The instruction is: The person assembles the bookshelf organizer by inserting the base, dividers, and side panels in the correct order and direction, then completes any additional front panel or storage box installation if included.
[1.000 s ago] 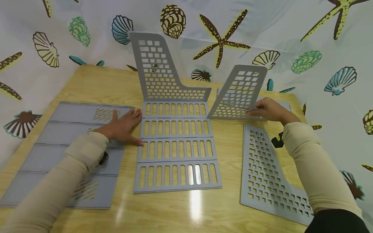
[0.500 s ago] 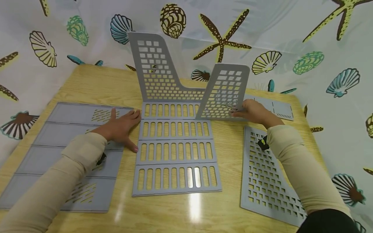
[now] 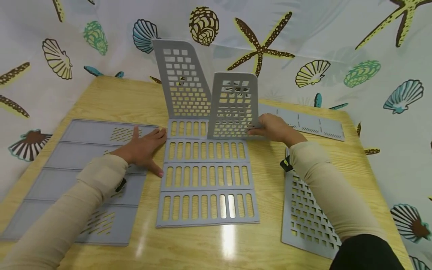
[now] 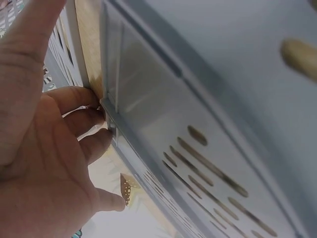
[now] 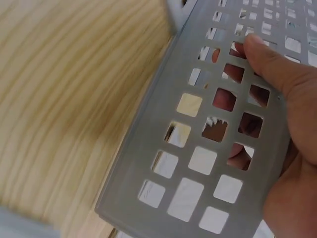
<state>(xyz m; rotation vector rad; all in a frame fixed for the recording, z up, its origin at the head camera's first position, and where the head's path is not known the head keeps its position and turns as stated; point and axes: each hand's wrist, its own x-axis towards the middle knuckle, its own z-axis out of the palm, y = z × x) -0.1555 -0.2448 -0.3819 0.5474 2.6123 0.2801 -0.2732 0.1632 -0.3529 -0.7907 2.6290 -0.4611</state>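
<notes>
My right hand (image 3: pixel 275 127) pinches the lower right part of an upright grey perforated panel (image 3: pixel 216 105), thumb on its near face and fingers behind. This panel stands over the back right of the grey slatted panel (image 3: pixel 206 162), overlapping its rear row of slots. In the right wrist view, finger parts show through the square holes of the perforated panel (image 5: pixel 143 148). At the slatted panel's back edge, a matching perforated panel (image 3: pixel 162 78) stands upright on the left. My left hand (image 3: pixel 140 150) lies spread, its fingertips and thumb at the slatted panel's left edge.
A grey segmented panel (image 3: pixel 67 180) with groups of slanted slots lies at the left, partly under the left arm. Another perforated panel (image 3: pixel 288 217) lies front right. Behind the right hand lies a narrow grey panel (image 3: pixel 308 122). A shell-print cloth (image 3: pixel 320 30) backs the wooden table (image 3: pixel 266 232).
My right hand has moved left with the perforated panel, bringing it from beside the slatted panel to over its back right. The left hand stays about where it was.
</notes>
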